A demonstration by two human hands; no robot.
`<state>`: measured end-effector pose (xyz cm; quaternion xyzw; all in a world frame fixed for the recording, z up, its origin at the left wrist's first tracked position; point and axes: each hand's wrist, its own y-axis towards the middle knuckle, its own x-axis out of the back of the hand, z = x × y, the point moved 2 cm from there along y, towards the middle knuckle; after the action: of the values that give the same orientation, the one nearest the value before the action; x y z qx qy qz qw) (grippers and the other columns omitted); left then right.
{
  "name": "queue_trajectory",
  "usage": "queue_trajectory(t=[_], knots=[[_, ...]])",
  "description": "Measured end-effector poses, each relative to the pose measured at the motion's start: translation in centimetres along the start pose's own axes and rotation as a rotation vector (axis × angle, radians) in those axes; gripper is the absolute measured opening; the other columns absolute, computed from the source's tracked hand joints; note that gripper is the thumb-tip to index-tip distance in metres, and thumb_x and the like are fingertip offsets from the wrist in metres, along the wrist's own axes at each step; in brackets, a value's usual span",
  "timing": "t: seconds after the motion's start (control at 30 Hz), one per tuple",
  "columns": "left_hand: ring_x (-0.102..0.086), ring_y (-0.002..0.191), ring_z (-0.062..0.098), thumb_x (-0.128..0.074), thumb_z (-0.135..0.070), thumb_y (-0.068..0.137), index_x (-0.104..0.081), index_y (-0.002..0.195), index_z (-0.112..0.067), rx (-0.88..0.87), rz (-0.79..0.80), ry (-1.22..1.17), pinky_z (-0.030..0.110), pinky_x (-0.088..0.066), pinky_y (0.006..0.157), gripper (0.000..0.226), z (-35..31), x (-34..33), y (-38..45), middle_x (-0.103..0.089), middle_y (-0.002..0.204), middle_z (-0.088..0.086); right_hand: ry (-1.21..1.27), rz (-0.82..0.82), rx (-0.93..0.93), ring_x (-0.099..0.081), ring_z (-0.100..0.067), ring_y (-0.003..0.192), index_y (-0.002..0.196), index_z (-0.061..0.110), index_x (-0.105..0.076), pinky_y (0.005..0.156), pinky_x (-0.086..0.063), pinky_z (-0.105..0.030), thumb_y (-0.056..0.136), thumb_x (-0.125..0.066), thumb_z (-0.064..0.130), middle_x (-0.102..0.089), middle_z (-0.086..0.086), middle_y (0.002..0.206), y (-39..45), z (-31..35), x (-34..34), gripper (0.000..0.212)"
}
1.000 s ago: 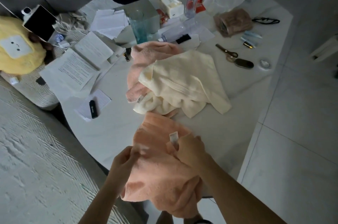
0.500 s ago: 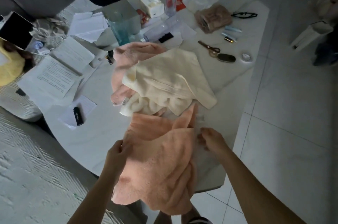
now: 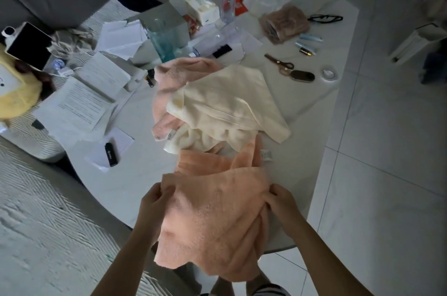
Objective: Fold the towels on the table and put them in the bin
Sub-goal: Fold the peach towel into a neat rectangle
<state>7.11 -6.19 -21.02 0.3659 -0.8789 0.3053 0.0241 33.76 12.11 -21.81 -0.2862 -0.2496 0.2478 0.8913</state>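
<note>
Now | left hand, right hand pinching soft peach terry towel edges | below grips, half overhanging white table | risk: sliding floorward, uneven fold

Both my bare hands grip an orange towel at the near table edge.

My left hand reaches in from the lower left on a bare forearm, its fingers curled and pinching the left edge of the orange towel. My right hand comes in from the lower right, forearm bare, fingers bent and clutching the towel's right edge. The two hands sit at about the same height, well apart, with the cloth spread between them and hanging down toward me.
</note>
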Motion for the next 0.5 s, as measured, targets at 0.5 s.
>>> queue_trajectory(t=[0.5], knots=[[-0.057,0.059,0.015,-0.057,-0.037,0.098,-0.070,0.071,-0.020,-0.038,-0.067,0.158,0.029,-0.043,0.056,0.034,-3.3,-3.4,5.9,-0.067,0.063,-0.003,0.185,0.048,0.242,-0.069,-0.014,0.088,0.087,0.024,-0.070,0.075,-0.053,-0.028,0.076,-0.067,0.028,-0.074,0.003,0.089,-2.7,7.7,-1.1,0.012]])
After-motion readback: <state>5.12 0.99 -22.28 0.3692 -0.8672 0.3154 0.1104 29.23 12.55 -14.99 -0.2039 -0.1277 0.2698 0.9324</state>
